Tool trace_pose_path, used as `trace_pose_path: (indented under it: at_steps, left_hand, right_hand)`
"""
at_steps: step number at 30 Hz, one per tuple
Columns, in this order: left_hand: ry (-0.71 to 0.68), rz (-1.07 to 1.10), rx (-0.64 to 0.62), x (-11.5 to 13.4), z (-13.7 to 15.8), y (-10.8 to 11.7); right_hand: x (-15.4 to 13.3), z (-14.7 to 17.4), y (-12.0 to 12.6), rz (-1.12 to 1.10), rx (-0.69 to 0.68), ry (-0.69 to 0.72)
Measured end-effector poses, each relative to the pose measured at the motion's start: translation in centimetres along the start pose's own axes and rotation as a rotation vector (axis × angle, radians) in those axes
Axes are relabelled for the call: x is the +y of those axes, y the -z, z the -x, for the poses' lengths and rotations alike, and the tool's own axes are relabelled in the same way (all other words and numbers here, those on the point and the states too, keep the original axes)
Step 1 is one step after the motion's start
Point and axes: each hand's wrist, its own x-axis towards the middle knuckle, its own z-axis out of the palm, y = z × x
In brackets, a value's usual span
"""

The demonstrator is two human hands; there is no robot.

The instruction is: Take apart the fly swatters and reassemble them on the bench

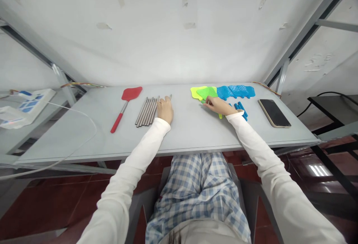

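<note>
My left hand [165, 110] is closed around a metal rod [170, 97], whose tip pokes out beyond the fingers. Just left of it, a row of several silver metal rods [145, 112] lies side by side on the grey table [184, 132]. Pinched in my right hand [219, 106] is the narrow end of a green fly swatter head [208, 92]. A yellow swatter head [195, 92] lies partly under the green one. Overlapping blue swatter heads [237, 91] extend to the right. Beside my right wrist are several short blue handles [242, 109], partly covered by the hand and sleeve.
A red fly swatter [132, 93] with a metal shaft lies at the left. At the right is a dark-screened phone [274, 112]. A white power strip [30, 106] with a cable stands beyond the left end. A white wall [156, 50] rises behind.
</note>
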Motion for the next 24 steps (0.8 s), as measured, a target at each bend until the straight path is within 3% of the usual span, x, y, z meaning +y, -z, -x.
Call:
trace_pose_path:
  at_steps: [4,10,17,24]
  left_hand:
    - [-0.039,-0.001,0.002,-0.4,-0.5,-0.6]
    - [-0.031,-0.003,0.081,-0.5,-0.4,-0.5]
    - [-0.055,-0.012,0.016,-0.3,-0.5,-0.7]
    - [-0.055,0.244,0.027,-0.1,-1.6,-1.7]
  right_hand:
    - [-0.2,-0.1,-0.3,0.025,0.085,-0.043]
    - [-0.6,0.0,-0.4,0.077,0.159,0.012]
    - [-0.1,-0.3,-0.8,0.091,0.202,0.115]
    - [0.5,-0.5,-1.1,0.129,0.221,0.141]
